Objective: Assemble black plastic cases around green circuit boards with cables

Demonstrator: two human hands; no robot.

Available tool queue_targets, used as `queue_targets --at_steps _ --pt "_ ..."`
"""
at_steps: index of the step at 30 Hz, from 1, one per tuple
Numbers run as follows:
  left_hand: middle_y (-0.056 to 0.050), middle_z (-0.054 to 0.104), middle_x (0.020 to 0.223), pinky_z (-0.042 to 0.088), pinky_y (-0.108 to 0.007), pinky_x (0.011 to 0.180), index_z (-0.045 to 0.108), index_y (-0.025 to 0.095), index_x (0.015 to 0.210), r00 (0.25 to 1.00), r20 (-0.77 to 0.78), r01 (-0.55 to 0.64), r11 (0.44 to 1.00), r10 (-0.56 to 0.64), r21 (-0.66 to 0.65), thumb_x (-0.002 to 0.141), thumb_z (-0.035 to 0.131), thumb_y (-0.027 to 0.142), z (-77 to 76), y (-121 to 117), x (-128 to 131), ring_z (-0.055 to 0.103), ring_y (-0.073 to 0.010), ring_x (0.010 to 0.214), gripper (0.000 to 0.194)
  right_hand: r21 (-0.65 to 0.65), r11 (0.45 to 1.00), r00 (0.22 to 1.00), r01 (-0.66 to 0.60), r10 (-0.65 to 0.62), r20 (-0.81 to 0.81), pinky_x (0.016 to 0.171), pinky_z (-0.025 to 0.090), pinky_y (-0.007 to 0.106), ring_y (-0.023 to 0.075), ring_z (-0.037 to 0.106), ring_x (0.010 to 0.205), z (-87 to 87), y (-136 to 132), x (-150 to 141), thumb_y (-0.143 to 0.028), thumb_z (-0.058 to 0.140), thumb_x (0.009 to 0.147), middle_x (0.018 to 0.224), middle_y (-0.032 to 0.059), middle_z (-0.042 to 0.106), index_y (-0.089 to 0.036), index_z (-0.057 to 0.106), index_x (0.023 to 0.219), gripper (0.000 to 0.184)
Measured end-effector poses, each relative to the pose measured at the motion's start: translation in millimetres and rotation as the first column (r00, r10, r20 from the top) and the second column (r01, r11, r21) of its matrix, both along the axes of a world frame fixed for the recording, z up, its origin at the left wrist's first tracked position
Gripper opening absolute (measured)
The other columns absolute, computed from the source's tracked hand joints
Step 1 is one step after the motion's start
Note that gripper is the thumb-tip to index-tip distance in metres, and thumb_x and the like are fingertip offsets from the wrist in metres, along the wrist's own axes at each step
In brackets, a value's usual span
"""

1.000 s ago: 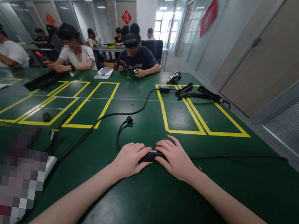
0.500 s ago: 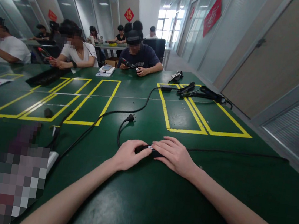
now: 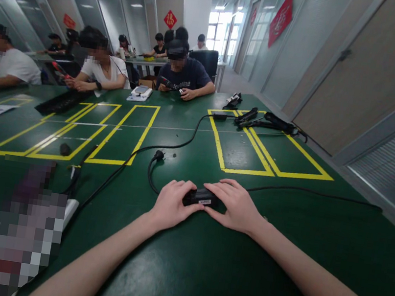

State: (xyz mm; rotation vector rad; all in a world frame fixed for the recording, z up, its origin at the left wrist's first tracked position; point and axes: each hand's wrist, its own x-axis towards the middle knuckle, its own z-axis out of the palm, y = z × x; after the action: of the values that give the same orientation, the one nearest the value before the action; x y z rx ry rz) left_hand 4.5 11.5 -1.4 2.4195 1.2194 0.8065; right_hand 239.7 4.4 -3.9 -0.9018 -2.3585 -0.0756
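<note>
A black power adapter (image 3: 202,197) with a small white label lies on the green table (image 3: 148,279) in front of me. My left hand (image 3: 171,203) is closed round its left end, thumb on the near side and fingers on the far side. At the opposite end my right hand (image 3: 235,205) grips it in the same way. From the left side a short black cord curves up to a plug (image 3: 159,155) whose pins point right. A thin black cable (image 3: 310,191) runs away to the right table edge.
Yellow tape rectangles (image 3: 247,174) mark the table. Another adapter (image 3: 219,116) with a long cord lies beyond, beside black folded parts (image 3: 278,124). A white device (image 3: 140,93) stands near a seated person (image 3: 189,75). Pixelated things fill the lower left.
My hands have spread a little, so more of the adapter and its label show. The plug has shifted left and turned slightly. The right cable now bows farther away from me.
</note>
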Motion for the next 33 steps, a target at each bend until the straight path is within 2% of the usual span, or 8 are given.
queue_targets --at_steps 3,6,10,14,24,26,29,33 --pt "-0.004 0.073 0.083 0.049 -0.038 0.083 0.070 0.021 0.103 0.990 -0.122 0.097 0.976 -0.074 0.196 0.090 0.077 0.053 -3.2 5.5 -5.3 0.067 -0.0231 0.078 0.035 -0.004 1.000 1.000 0.005 -0.005 -0.007 0.088 0.057 0.045 0.0253 0.073 0.087 -0.4 -1.7 -1.1 -0.035 0.056 0.102 0.101 0.0115 0.078 -0.018 0.067 0.117 0.025" --pt "-0.006 0.076 0.093 0.049 -0.040 0.091 0.070 0.021 0.111 0.986 -0.136 0.134 0.954 -0.100 0.269 0.093 0.074 0.052 -4.9 10.3 -9.7 0.069 -0.0234 0.085 0.037 0.042 0.999 1.000 0.008 -0.007 -0.022 0.088 0.057 0.045 0.0248 0.073 0.082 -2.2 -1.9 -1.7 -0.035 0.054 0.105 0.094 0.0110 0.078 -0.016 0.067 0.112 0.024" --pt "-0.009 0.078 0.104 0.049 -0.042 0.094 0.069 0.020 0.120 0.988 -0.101 0.143 0.951 -0.120 0.275 0.098 0.068 0.048 -4.8 8.8 -11.7 0.070 -0.0241 0.092 0.035 0.041 0.999 1.000 -0.003 0.004 -0.026 0.083 0.058 0.042 0.0245 0.072 0.080 -1.5 -0.9 0.5 -0.039 0.053 0.106 0.092 0.0112 0.078 -0.016 0.068 0.112 0.028" --pt "-0.009 0.077 0.098 0.049 -0.044 0.094 0.072 0.019 0.116 0.984 -0.081 0.172 0.953 -0.157 0.249 0.100 0.065 0.046 -3.4 4.2 -11.3 0.070 -0.0239 0.086 0.032 -0.086 0.996 1.000 -0.024 0.024 -0.004 0.072 0.057 0.036 0.0237 0.074 0.081 0.3 -0.7 4.1 -0.042 0.055 0.104 0.094 0.0111 0.077 -0.016 0.068 0.111 0.029" --pt "-0.010 0.077 0.092 0.053 -0.042 0.089 0.075 0.016 0.104 0.983 -0.108 0.175 0.942 -0.150 0.287 0.106 0.054 0.038 -1.0 1.5 -7.5 0.069 -0.0230 0.086 0.030 -0.332 0.943 0.999 0.025 -0.012 0.042 0.072 0.055 0.032 0.0232 0.075 0.083 -1.6 -5.7 3.2 -0.047 0.050 0.105 0.102 0.0108 0.078 -0.019 0.068 0.118 0.035" --pt "-0.009 0.078 0.093 0.052 -0.044 0.094 0.075 0.017 0.107 0.986 -0.101 0.157 0.936 -0.132 0.314 0.107 0.053 0.037 -0.8 1.8 -7.4 0.070 -0.0233 0.089 0.030 -0.416 0.909 0.999 0.042 -0.049 -0.008 0.077 0.055 0.034 0.0239 0.074 0.087 1.0 -5.3 1.8 -0.046 0.050 0.104 0.105 0.0102 0.079 -0.021 0.069 0.116 0.034" --pt "-0.013 0.076 0.126 0.040 -0.053 0.113 0.066 0.019 0.133 0.987 -0.110 0.152 0.892 -0.116 0.427 0.107 0.052 0.036 3.6 0.4 -9.1 0.066 -0.0284 0.120 0.034 -0.537 0.840 0.965 0.078 -0.200 -0.173 0.078 0.054 0.036 0.0253 0.073 0.088 11.1 2.3 8.4 -0.047 0.051 0.099 0.103 0.0085 0.079 -0.023 0.072 0.108 0.034" --pt "-0.015 0.059 0.152 0.024 -0.055 0.125 0.053 0.019 0.149 0.987 -0.103 0.160 0.844 -0.125 0.512 0.107 0.051 0.032 8.6 -5.6 -10.1 0.050 -0.0291 0.145 0.044 -0.678 0.726 0.753 0.115 -0.509 -0.417 0.053 0.042 0.028 0.0188 0.059 0.061 38.9 18.1 43.5 -0.058 0.062 0.084 0.077 0.0066 0.072 -0.020 0.071 0.085 0.039"
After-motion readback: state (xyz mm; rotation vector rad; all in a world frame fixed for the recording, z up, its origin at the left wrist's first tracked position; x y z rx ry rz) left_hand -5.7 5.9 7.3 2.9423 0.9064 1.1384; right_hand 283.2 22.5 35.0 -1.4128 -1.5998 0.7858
